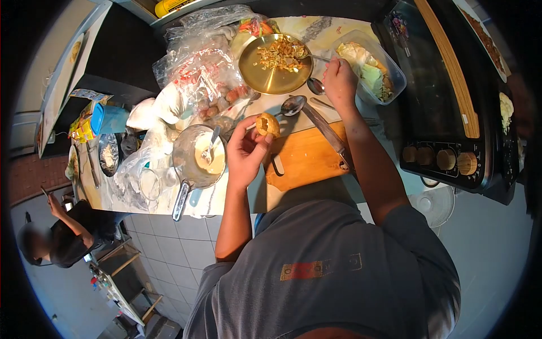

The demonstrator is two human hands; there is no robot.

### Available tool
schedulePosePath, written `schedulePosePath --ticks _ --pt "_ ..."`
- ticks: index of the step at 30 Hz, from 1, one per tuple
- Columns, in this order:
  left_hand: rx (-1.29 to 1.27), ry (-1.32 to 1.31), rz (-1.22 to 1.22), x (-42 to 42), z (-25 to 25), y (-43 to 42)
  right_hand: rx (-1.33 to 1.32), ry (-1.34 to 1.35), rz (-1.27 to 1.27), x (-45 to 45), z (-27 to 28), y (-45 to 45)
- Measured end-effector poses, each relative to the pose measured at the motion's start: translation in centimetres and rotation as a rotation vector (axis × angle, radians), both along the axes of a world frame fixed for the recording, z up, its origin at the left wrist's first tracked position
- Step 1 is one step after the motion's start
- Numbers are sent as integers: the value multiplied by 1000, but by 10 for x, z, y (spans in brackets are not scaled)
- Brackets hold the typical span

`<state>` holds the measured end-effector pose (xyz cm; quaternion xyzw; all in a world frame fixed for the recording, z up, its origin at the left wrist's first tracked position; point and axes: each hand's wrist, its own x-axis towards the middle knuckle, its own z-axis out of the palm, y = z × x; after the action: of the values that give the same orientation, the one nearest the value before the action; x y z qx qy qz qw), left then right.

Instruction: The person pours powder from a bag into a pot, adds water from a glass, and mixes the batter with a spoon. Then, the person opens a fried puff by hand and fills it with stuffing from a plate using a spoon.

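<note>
My left hand (247, 158) is closed around a small golden-brown fried shell (267, 124) with a dark opening in its top; I cannot tell what it is made of. In my right hand (342, 85) is the handle of a metal spoon (319, 57), its bowl in the chopped brown-yellow filling (279, 53). That filling lies on a round brass-coloured plate (257, 83). Below the plate, a second spoon (293, 105) and a long knife (323, 131) lie by the wooden cutting board (305, 161). Another spoon (315, 86) rests beside the plate, near my right wrist.
A pan of pale batter (199, 157) stands left of my left hand. Plastic bags (197, 68) crowd the back left. A clear container of cabbage (370, 70) stands by a black oven (435, 113) on the right. Another person (62, 231) is at far left with a phone.
</note>
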<state>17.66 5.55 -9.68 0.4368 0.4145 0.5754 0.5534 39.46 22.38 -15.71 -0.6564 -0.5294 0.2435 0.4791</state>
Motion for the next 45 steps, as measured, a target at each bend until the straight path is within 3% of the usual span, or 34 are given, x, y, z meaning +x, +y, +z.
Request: schedulePosePath --ticks 5,8,12,16,18,22,26,28,39,45 --pt "-48 -28 32 -1 -2 1 118 -247 -30 -2 6 -5" --pt "-65 -9 59 3 -2 6 -35 -147 28 1 4 -8" --pt "-128 77 117 12 -13 30 8 -111 11 2 6 -13" --pt "-27 252 107 19 -39 73 -31 -139 34 3 10 -15" --pt "-97 482 148 23 -41 89 1 -84 32 1 11 -19" --pt "-225 556 79 24 -45 98 -20 -91 45 4 7 -21" --pt "-199 538 102 24 -42 94 -44 -93 57 8 8 -25" --pt "-328 578 82 21 -40 92 -49 -94 56 7 13 -31" --pt "-251 461 149 22 -56 60 -121 -44 90 16 28 -55" --pt "-336 496 127 20 -32 47 -164 -66 108 17 35 -59"
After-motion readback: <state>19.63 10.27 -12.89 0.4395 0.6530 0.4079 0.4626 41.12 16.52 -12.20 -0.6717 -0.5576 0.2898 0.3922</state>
